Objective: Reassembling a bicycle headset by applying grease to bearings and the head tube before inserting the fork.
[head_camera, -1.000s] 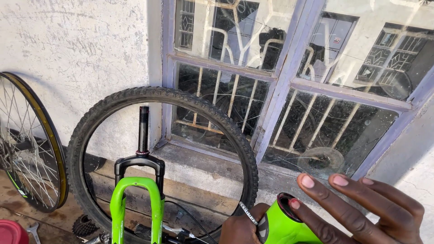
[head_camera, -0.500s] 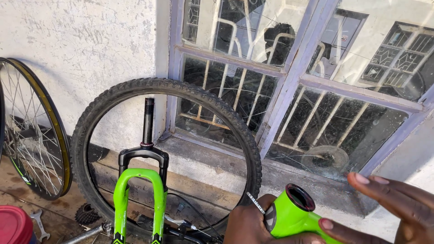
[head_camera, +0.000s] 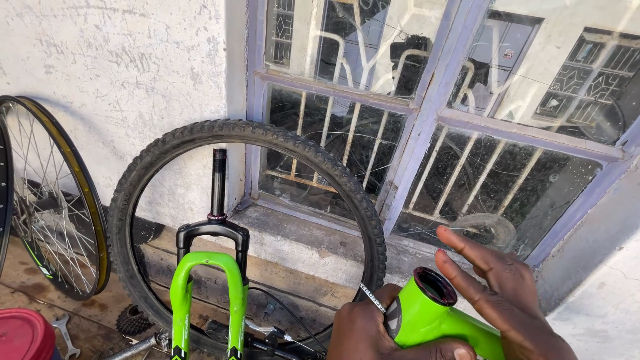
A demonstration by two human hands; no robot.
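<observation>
A: Right, log the frame (head_camera: 443, 327) first. Where does it sit?

B: Bottom of view, low and right of the tyre (head_camera: 247, 140). Green tube, open head tube end tilted up toward the window (head_camera: 467, 127), dark ring inside the mouth.

A: Hands?

B: Left hand (head_camera: 363, 330) is closed round the tube just below the opening, thumb wrapped across the underside. My reading: it steadies the tube so the mouth stays presented upward. Right hand (head_camera: 500, 293) is spread flat, fingers extended, holding nothing; its fingertips lie at the rim of the opening, touching or nearly so, cannot tell which.

A: Anything between the hands?

B: A thin ribbed cable end (head_camera: 372, 298) pokes out above the left knuckles, beside the tube.

A: Surroundings, outward from the frame.

B: Left of it, a green fork (head_camera: 203, 300) with black crown and steerer stands upright inside the tyre's loop. The tyre leans on the wall (head_camera: 120, 73) under the window ledge. Further left, a spoked wheel (head_camera: 57, 200) also leans there. On the ground below: a cog cluster (head_camera: 133, 320), a spanner (head_camera: 63, 333), a red lid (head_camera: 23, 337).

A: Obstructions?

B: Judged only: the fork and tyre crowd the space left of the frame; the right side is open.
</observation>
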